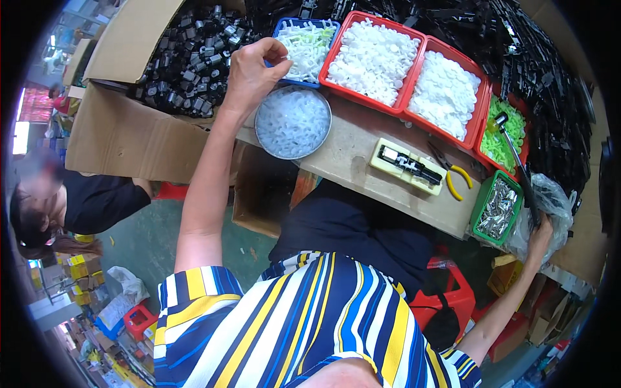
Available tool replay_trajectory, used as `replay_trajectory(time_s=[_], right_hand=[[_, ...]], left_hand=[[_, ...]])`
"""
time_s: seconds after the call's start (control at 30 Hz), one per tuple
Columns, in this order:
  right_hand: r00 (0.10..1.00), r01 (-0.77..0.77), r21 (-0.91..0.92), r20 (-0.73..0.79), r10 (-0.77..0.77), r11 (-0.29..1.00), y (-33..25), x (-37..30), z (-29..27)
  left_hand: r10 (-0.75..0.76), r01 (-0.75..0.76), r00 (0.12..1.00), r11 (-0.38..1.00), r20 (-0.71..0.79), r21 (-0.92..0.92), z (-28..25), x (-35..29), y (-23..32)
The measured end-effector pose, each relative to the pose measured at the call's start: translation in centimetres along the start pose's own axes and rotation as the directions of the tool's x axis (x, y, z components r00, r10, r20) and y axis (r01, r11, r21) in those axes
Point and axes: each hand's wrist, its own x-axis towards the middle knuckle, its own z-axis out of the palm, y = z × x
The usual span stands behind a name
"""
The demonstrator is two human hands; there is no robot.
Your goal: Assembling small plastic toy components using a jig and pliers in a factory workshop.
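Left hand (253,72) curled at near edge of blue bin (303,83), thumb near forefinger; cannot tell whether anything is pinched. Right hand (541,234) closed around handle of hammer (512,146), beside plastic bag (555,202). Between hands, cream block (378,160) bearing black part (420,171), pliers (449,169) alongside. Inside blue bin, white and pale-green pieces (304,48). Nearest left hand, bowl (293,157) of translucent pieces (293,123); near right hand, green bin (483,204) of metal pieces (497,210).

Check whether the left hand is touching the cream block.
Apart. The head view shows the left hand over by the blue tray, with bare bench showing between it and the cream block.
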Motion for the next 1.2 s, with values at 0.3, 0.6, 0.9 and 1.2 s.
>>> replay_trajectory(time_s=[0.3, 0.6, 0.9, 1.2], right_hand=[[0.997, 0.054, 0.171, -0.06, -0.045, 0.984, -3.0, -1.4, -2.5], [0.983, 0.003, 0.375, -0.171, 0.066, 0.927, -5.1, -3.1, -6.5], [0.844, 0.01, 0.669, -0.405, 0.352, 0.744, -10.8, -5.9, -13.5], [0.977, -0.064, 0.952, 0.12, -0.176, 0.298, -33.4, -3.6, -9.4]], left_hand=[[0.025, -0.013, 0.99, 0.996, 0.139, -0.086, -1.8, -3.9, 2.4], [0.278, -0.294, 0.935, 0.955, 0.219, 0.046, 2.3, -5.7, 2.0], [0.139, -0.118, 0.985, 0.975, 0.103, -0.189, -0.6, -6.6, 4.9], [-0.021, 0.276, 0.944, 0.601, 0.33, -0.75, 4.0, -9.1, 10.0]])
